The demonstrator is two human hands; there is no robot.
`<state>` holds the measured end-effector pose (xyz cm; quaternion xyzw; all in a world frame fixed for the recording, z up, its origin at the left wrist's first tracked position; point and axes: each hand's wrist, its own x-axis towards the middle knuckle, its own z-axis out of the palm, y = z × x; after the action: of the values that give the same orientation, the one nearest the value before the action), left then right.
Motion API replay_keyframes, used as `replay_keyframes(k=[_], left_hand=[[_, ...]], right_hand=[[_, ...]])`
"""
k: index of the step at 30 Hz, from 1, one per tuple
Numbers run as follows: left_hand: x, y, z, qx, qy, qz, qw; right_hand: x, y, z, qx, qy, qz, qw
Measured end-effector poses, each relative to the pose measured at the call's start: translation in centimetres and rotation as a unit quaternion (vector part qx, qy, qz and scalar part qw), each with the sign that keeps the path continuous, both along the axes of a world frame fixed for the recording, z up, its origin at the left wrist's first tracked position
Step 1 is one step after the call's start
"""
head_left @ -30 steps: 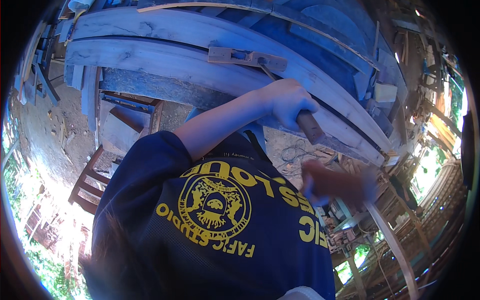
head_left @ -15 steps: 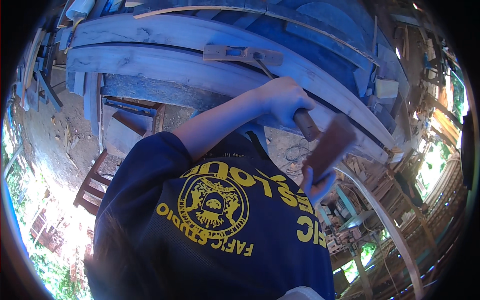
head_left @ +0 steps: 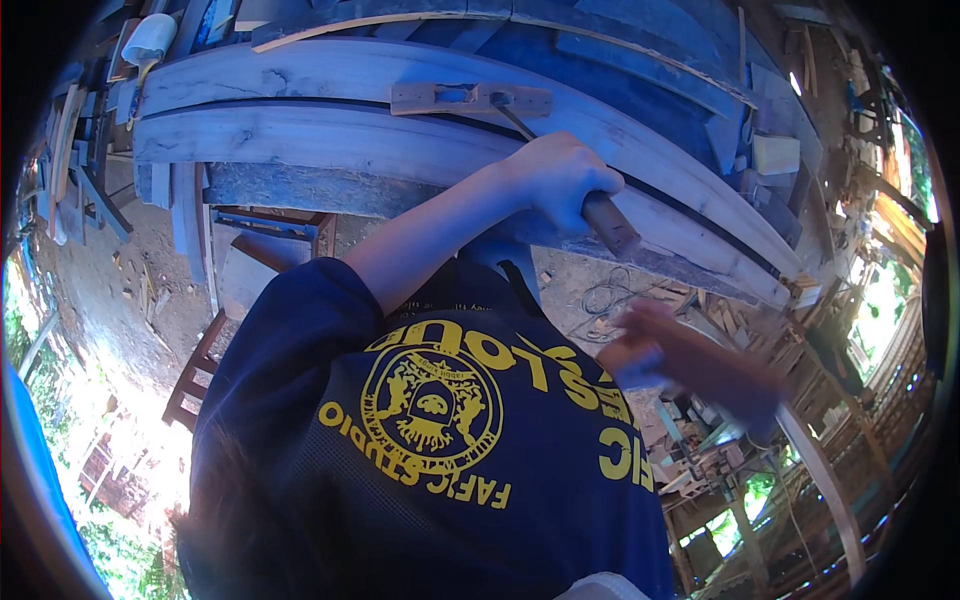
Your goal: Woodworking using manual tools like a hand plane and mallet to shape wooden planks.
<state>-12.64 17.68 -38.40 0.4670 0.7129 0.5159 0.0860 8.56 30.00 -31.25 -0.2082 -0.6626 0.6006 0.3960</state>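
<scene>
Left hand: the left hand [head_left: 572, 182] is closed firmly, fingers wrapped round a brown cylindrical wooden-handled chisel [head_left: 609, 224], its butt end projecting toward the body.
Right hand: nearer the body, to the lower right of the left hand; the right hand [head_left: 628, 362] is curled round the near end of a thick brown wooden bar [head_left: 716, 364], held like a mallet. Blur hides the separate fingers.
Chisel blade: slants beyond the left hand, up and to its left, its tip at the block's right-hand recess; depth in the wood cannot be told.
Block position: past the left hand, to its upper left, on the far plank of the pale, long-planked timber tabletop [head_left: 300, 135], beside the dark gap.
Slip risk: no clamp shows and neither hand touches the block, so a hard blow could, I judge, skid it or tip it toward the gap.
Strike risk: an off-centre hit on the butt could glance onto left-hand knuckles; a leaning blade could split the recess wall.
Block look: narrow, oblong tan-brown wooden block [head_left: 483, 100], lying flat, long side roughly crosswise to the body; one rectangular opening left of the blade tip, a darker recess at it. Grain too small to read.
</scene>
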Motion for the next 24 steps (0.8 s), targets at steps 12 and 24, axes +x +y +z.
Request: replay_keyframes(k=[12, 24], left_hand=[[3.4, 2.0, -3.8, -0.167, 0.117, -0.079, 0.976], [1.0, -0.4, -0.5, -0.055, 0.134, -0.033, 0.989]], right_hand=[[1.3, -0.4, 0.4, 0.016, -0.433, 0.054, 0.899], [0.2, 1.0, -0.5, -0.100, -0.269, 0.042, 0.957]])
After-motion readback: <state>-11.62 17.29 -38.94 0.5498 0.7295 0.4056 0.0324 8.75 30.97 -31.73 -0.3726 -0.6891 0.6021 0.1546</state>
